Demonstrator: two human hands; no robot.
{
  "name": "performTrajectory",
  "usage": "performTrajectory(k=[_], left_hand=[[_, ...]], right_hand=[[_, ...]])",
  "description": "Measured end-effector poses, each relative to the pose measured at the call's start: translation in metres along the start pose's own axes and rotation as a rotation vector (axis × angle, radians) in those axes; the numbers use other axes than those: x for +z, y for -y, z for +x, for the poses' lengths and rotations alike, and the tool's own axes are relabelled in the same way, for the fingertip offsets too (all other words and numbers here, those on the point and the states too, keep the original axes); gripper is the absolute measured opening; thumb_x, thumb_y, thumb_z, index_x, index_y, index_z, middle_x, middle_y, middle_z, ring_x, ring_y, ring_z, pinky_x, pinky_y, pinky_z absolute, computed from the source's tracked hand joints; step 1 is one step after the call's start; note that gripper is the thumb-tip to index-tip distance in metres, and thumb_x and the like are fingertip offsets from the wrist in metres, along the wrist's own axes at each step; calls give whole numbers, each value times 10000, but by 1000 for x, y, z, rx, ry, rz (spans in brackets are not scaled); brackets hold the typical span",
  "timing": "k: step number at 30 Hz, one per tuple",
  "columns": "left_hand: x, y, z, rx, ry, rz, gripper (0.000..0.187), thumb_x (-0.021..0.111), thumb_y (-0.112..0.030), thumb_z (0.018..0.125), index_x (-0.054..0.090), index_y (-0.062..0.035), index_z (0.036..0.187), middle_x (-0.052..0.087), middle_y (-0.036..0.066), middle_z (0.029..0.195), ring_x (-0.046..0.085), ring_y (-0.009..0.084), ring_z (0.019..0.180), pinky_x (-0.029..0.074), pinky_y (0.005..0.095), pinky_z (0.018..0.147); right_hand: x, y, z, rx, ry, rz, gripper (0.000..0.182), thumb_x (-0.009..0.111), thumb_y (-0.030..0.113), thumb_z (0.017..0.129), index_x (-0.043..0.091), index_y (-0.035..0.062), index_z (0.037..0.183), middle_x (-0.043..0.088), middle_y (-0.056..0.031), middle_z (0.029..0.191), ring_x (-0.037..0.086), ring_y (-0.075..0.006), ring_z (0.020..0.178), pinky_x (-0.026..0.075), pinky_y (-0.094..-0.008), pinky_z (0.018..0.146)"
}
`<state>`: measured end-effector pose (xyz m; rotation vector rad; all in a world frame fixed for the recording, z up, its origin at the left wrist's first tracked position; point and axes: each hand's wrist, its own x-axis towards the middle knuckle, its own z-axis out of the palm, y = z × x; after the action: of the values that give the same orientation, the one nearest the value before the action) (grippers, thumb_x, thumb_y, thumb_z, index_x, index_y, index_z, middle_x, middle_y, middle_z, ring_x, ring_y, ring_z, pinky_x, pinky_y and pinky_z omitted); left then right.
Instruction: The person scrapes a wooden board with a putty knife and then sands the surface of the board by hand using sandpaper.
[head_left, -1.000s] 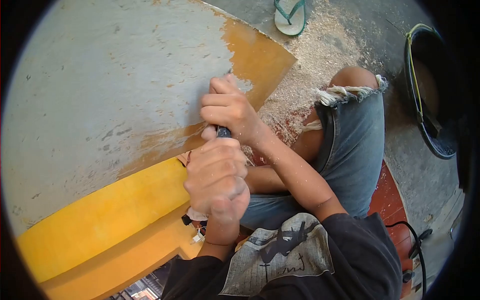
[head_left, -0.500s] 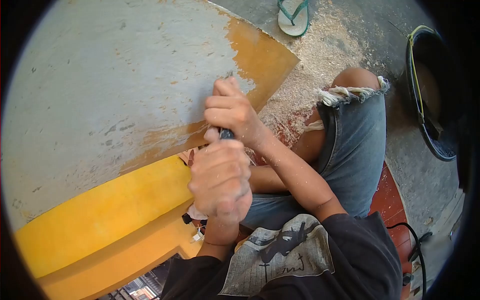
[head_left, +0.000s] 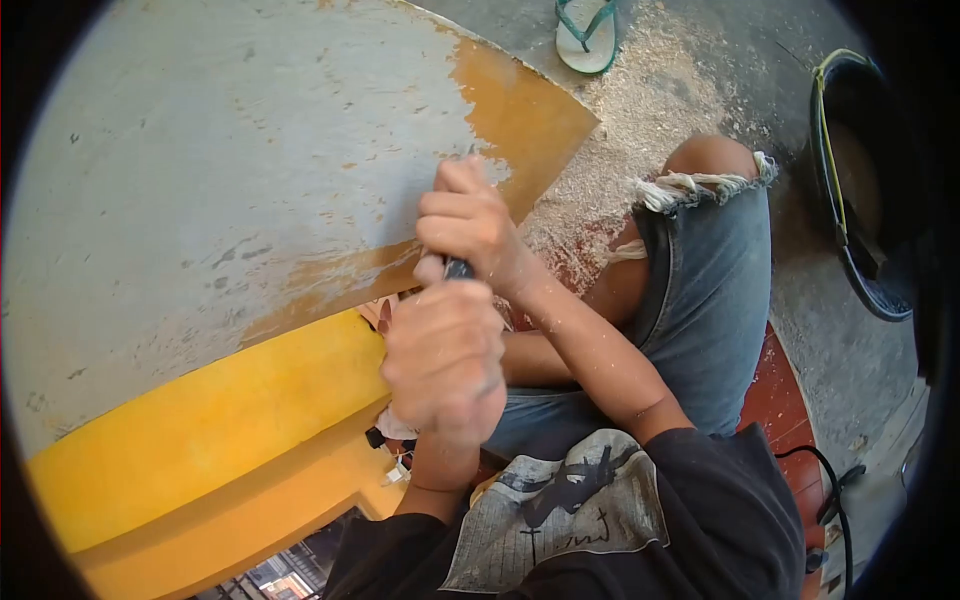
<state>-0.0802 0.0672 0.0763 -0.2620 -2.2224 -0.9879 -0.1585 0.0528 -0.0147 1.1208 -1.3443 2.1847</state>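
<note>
A large panel [head_left: 250, 130] with a worn grey-white surface and orange-brown patches fills the upper left. My right hand [head_left: 468, 215] is wrapped round the front of a dark-handled tool [head_left: 458, 268] over the panel's lower right part. A small tip shows just past its fingers, too little to name the tool's head. Closer to my body, my left hand [head_left: 445, 355] is closed round the back of the same handle, slightly blurred. Between the two hands only a short piece of the black handle is visible.
Pale shavings [head_left: 660, 90] cover the floor beside the panel, near a green-strapped sandal [head_left: 587, 38]. A black bucket [head_left: 825, 180] stands at the right. Yellow boards [head_left: 220, 430] lie lower left. My bent leg [head_left: 710, 290] is right of my hands; a black cable [head_left: 835, 480] lies lower right.
Both hands have shifted slightly to the right with the tool, my right hand staying ahead of my left. The grip looks the same, and the panel has not visibly moved.
</note>
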Motion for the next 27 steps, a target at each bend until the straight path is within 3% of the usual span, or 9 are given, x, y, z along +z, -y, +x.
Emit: performTrajectory(k=[4, 8, 9, 10, 12, 16, 24, 25, 27], left_hand=[[-7, 41, -8, -122, -1, -77, 514, 432, -217, 937, 310, -52, 466, 421, 69, 455, 444, 216, 414, 446, 342, 528], [3, 1, 0, -11, 5, -81, 558, 411, -233, 981, 311, -54, 463, 424, 68, 460, 435, 206, 412, 411, 327, 513], [1, -4, -9, -185, -6, 311, 573, 407, -244, 998, 313, -49, 467, 424, 65, 465, 434, 208, 412, 398, 319, 511], [-3, 10, -15, -186, -13, 321, 573, 407, -244, 998, 313, -49, 467, 424, 65, 465, 434, 208, 412, 398, 319, 511], [-4, 45, -9, -142, 61, -91, 594, 416, -257, 1004, 354, -41, 454, 435, 54, 467, 449, 210, 418, 418, 321, 513], [7, 7, -3, 23, 14, -64, 553, 410, -243, 994, 367, -31, 486, 452, 63, 478, 475, 209, 429, 446, 346, 492], [6, 15, -15, -3, 55, -24, 605, 415, -289, 1028, 385, -12, 491, 438, 76, 484, 487, 231, 441, 467, 381, 512], [5, 20, -17, 73, 118, -22, 441, 459, -172, 914, 409, -19, 503, 453, 68, 488, 468, 226, 400, 469, 356, 457], [2, 17, -14, 39, 94, -5, 545, 435, -254, 977, 393, -19, 488, 432, 66, 475, 472, 228, 419, 465, 367, 487]], right_hand=[[2, -28, -29, 124, 23, -133, 318, 663, 289, 691, 402, 114, 637, 380, -41, 687, 442, -257, 744, 333, -405, 710], [3, -5, -8, 28, 12, 7, 274, 668, 270, 674, 451, 110, 627, 414, -44, 668, 436, -259, 734, 325, -406, 714], [6, -10, -12, 42, 17, 12, 288, 670, 275, 678, 440, 111, 624, 406, -46, 668, 435, -260, 734, 326, -406, 714], [8, -18, -23, 39, 21, 22, 288, 670, 275, 678, 440, 111, 624, 406, -46, 668, 435, -260, 734, 326, -406, 714], [2, -32, -34, 152, 11, -134, 292, 665, 276, 687, 427, 112, 646, 396, -45, 685, 445, -257, 743, 335, -409, 709], [2, -12, -18, 31, 24, -19, 273, 669, 293, 694, 475, 108, 638, 431, -47, 676, 448, -258, 748, 333, -412, 720], [8, -25, -30, 11, -28, -31, 383, 663, 375, 776, 421, 108, 647, 383, -46, 697, 429, -257, 738, 317, -406, 679], [6, -25, -30, 10, -15, -9, 399, 649, 391, 793, 402, 111, 651, 366, -47, 701, 425, -254, 742, 311, -405, 670], [5, -19, -26, 22, 1, -12, 395, 646, 389, 797, 404, 110, 655, 366, -48, 700, 426, -254, 744, 314, -406, 670]])
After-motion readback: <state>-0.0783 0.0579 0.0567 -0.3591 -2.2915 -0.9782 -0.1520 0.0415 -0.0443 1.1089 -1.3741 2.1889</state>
